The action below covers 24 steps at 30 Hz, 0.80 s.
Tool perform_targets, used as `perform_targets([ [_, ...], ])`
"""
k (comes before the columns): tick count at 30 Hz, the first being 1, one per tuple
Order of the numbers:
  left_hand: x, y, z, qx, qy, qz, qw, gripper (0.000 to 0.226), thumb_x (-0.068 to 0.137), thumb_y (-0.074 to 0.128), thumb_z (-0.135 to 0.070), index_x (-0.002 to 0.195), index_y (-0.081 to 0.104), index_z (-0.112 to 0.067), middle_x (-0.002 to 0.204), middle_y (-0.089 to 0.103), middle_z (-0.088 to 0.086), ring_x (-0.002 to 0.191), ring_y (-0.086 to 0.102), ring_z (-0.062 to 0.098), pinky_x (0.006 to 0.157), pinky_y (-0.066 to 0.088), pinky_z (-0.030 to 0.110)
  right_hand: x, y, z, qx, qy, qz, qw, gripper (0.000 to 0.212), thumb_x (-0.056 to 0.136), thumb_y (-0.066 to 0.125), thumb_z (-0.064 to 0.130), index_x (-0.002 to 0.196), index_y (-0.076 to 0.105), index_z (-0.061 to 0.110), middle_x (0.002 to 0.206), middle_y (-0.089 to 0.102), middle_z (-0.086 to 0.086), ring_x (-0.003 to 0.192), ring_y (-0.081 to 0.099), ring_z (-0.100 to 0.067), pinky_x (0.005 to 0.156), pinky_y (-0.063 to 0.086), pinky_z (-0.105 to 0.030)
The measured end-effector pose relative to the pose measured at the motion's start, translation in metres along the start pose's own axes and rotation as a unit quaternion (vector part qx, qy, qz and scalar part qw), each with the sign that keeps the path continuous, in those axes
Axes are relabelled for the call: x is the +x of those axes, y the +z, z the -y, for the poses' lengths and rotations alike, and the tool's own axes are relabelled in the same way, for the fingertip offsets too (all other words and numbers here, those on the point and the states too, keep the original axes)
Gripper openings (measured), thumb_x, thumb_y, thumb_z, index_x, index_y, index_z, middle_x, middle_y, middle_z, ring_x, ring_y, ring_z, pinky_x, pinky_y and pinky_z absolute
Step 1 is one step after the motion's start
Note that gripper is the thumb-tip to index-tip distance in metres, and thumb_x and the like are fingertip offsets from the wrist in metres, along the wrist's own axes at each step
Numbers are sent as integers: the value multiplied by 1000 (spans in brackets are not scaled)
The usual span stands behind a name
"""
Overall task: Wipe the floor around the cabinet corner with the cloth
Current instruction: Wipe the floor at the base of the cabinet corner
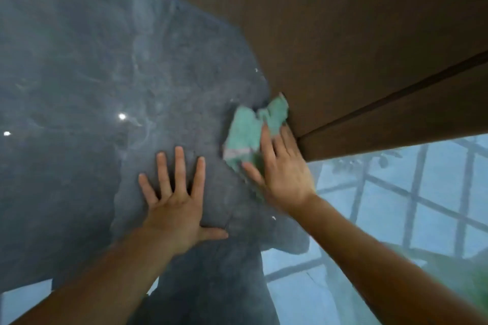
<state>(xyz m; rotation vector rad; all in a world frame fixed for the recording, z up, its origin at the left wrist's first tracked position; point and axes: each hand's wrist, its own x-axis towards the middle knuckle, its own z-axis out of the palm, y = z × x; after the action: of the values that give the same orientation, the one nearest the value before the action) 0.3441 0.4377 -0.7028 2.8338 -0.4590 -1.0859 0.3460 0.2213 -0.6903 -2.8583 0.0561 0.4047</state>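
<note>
A crumpled teal cloth [245,132] lies on the glossy dark floor [105,82], pushed right up against the corner of the brown wooden cabinet [343,34]. My right hand [282,174] presses flat on the cloth's near part, fingers stretched toward the cabinet edge and partly covering the cloth. My left hand [177,198] rests palm down on the bare floor, fingers spread, just left of the cloth and holding nothing.
The cabinet fills the upper right, with a dark seam [396,97] between its panels. The polished floor mirrors a window grid [412,198] at the right and my dark silhouette below. Bright light spots [121,116] glint at the left.
</note>
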Motion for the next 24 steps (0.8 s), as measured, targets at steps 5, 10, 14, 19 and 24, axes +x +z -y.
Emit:
perform_targets([
  [5,-2,-4,2,7,-1,12,1000,148,34,32,-101,126,-54,-23,135,-61,16,118,-58,45,99,-18,75,-160,34,-24,-33,38,89,995,91,89,29,70,149,19,2,154,25,-19,140,25,-48,118,16,-51],
  [10,-2,-3,6,15,-4,15,1000,148,34,34,-101,124,-56,-25,135,-61,16,119,-58,43,101,-16,75,5,17,27,-4,-42,-19,999,90,89,35,64,150,8,4,149,31,-31,143,16,-45,120,8,-52],
  [14,-1,3,8,18,-6,2,1000,149,29,25,-104,132,-48,-26,138,-59,13,123,-56,41,102,-16,74,184,-24,70,-11,5,-41,999,87,91,36,61,150,10,4,154,25,-25,144,14,-39,121,8,-46],
  [19,-3,1,5,18,-12,5,1000,150,26,19,-104,134,-46,-22,137,-60,14,121,-57,42,104,-11,75,177,-33,51,-20,-35,-38,998,82,92,42,53,151,11,5,155,26,-21,144,18,-34,121,10,-40],
  [24,-3,-1,2,6,-16,18,1000,149,25,25,-103,129,-51,-27,135,-62,13,117,-60,41,99,-22,72,-8,0,-7,16,-2,-15,1000,78,92,41,49,151,12,7,154,30,-22,145,21,-35,121,16,-40],
])
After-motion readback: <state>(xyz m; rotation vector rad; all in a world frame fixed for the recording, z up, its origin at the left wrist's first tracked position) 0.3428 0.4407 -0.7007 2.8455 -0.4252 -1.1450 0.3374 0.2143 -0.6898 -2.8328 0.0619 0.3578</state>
